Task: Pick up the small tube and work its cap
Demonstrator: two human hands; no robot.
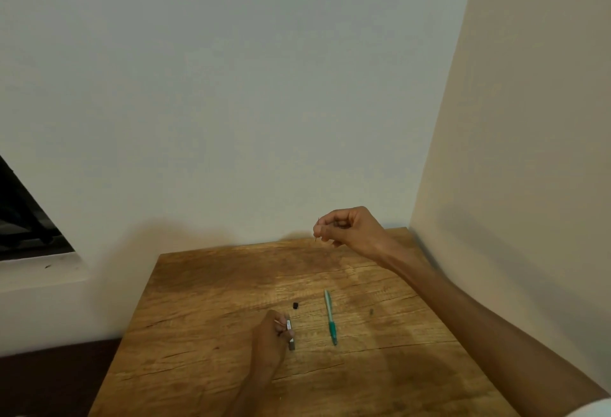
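Up beyond the left hand [269, 339], which grips a small tube [291, 334], the right hand [347, 226] pinches a thin lead [317, 230] held upright. Green pencil [330, 317] lies just right of the tube, pointing away.

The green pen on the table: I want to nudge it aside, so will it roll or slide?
The green pen lies flat on the wooden table, apart from both hands. Its slim round barrel would probably roll if pushed sideways. The grip section looks rubbery, so it may drag. It likely feels light and stiff.

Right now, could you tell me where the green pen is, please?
In the head view, the green pen lies on the wooden table, right of the left hand and the small black cap.
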